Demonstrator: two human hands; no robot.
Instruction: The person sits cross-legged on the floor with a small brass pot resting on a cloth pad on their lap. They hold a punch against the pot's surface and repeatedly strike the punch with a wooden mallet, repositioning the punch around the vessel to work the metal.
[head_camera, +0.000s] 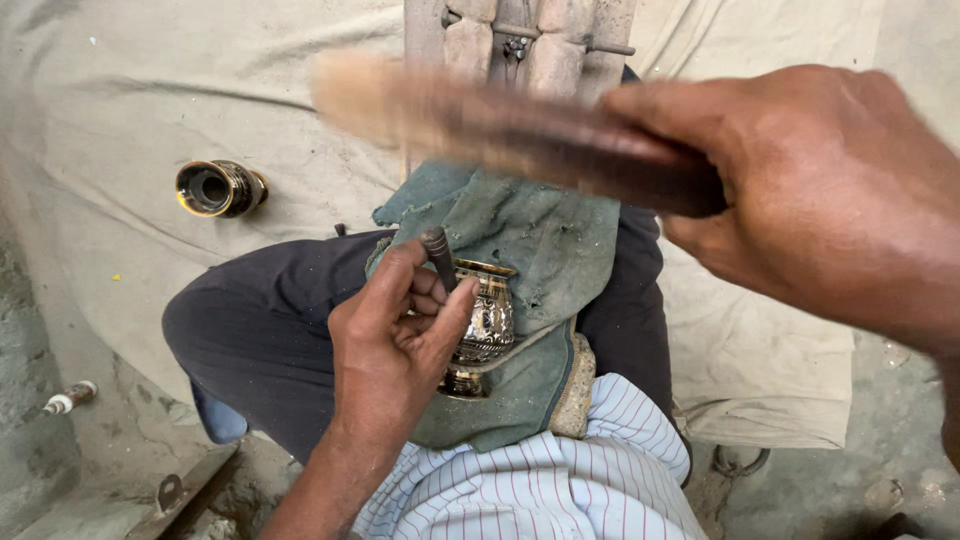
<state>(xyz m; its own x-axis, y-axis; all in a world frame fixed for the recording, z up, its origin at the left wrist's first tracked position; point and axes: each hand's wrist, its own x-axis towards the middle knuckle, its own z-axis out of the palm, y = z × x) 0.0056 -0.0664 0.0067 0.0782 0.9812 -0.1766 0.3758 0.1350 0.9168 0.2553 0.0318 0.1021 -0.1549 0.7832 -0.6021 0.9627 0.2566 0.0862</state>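
Note:
My left hand (395, 340) pinches a short dark metal punch (438, 255) upright, its lower end against a small engraved brass pot (485, 320). The pot lies on its side on a green cloth pad (520, 230) over my lap. My right hand (820, 190) is raised at the right and grips a long wooden stick (500, 125), blurred with motion, that reaches left above the pot.
A second dark brass pot (218, 188) lies on the beige cloth (120, 110) at the left. A wooden block with metal bolts (520, 40) stands at the top centre. A small tool (68, 398) rests on the dirt floor at lower left.

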